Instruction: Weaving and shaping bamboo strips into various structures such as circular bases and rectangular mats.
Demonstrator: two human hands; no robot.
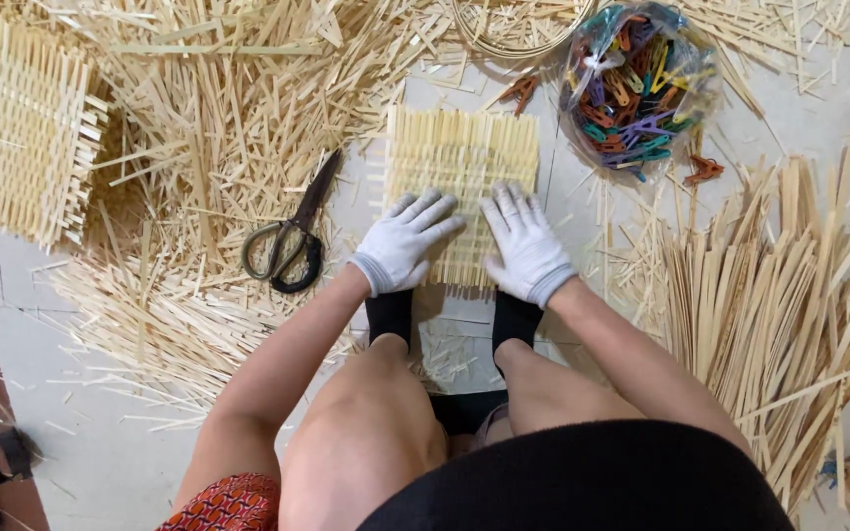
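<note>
A small square mat of woven pale bamboo strips (461,152) lies flat on the floor in front of me. My left hand (405,241) in a white glove presses flat on its near left part, fingers spread. My right hand (523,241), also gloved, lies flat on its near right part. Neither hand grips anything. My feet in black socks (450,320) rest just behind the mat's near edge.
Scissors (289,241) lie left of the mat. A clear bag of coloured plastic clips (637,84) sits at the back right. Loose bamboo strips (789,295) pile up on the right and back left. A larger woven panel (17,123) lies far left.
</note>
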